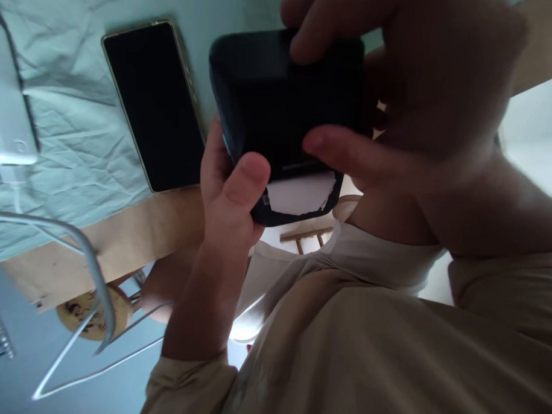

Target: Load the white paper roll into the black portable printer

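Observation:
A dark, rounded-corner box, which looks like a small portable label printer, is held up between my two hands over the table's edge. A piece of white paper with a ragged edge shows at its lower end. My left hand grips the printer's lower left corner, thumb on the front and fingers behind. My right hand holds the right part, with its thumb on the dark face and fingertips over the top edge. The printer's underside and most of my fingers behind it are hidden.
A black-screened phone lies on the green cloth left of the printer. At the far left is a white device with a cable looping over the wooden table edge. A round stool stands below.

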The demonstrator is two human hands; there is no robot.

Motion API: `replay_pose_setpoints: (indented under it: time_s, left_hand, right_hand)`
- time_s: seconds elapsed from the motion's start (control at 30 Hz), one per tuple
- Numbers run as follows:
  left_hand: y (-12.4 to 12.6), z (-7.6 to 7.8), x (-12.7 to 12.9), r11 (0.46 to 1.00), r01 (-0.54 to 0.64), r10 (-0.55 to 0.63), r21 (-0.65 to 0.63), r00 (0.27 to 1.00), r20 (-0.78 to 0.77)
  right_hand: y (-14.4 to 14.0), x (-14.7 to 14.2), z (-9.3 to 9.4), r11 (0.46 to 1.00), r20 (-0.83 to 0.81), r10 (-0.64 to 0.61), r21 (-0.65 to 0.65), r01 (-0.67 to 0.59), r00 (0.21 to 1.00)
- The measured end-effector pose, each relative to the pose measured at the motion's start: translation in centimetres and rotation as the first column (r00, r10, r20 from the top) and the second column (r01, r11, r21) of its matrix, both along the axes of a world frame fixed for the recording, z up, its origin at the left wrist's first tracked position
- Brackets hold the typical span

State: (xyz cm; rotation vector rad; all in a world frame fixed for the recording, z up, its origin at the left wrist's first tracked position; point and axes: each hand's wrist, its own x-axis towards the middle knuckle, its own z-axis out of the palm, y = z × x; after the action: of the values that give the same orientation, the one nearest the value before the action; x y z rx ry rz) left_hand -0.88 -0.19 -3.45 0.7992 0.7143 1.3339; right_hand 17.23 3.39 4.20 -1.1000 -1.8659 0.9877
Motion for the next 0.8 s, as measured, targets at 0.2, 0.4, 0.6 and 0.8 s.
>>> replay_pose_setpoints:
  time_s: [0.2,0.4,0.6,0.8]
  left_hand:
    - [-0.1,0.1,-0.3,0.997,-0.054,0.061,0.063,0.993,-0.105]
    - [0.4,-0.2,-0.5,0.994,-0.009,0.018,0.111,0.997,-0.078]
    - [1.1,1.9,0.6,0.980,-0.171,0.170,-0.099,0.985,-0.012]
    - [1.4,0.9,0.1,0.930,-0.314,0.293,-0.190,0.947,-0.129]
  right_hand:
    - [-0.1,0.4,0.6,0.981,0.225,0.025,0.184,-0.067,0.974]
    - [0.0,0.4,0.1,0.956,0.407,0.012,0.263,-0.130,0.913]
    - [0.1,0.9,-0.8,0.895,0.377,-0.031,0.423,-0.143,0.925]
    - [0.2,0.2,0.2,0.972,0.251,0.038,0.215,-0.094,0.967]
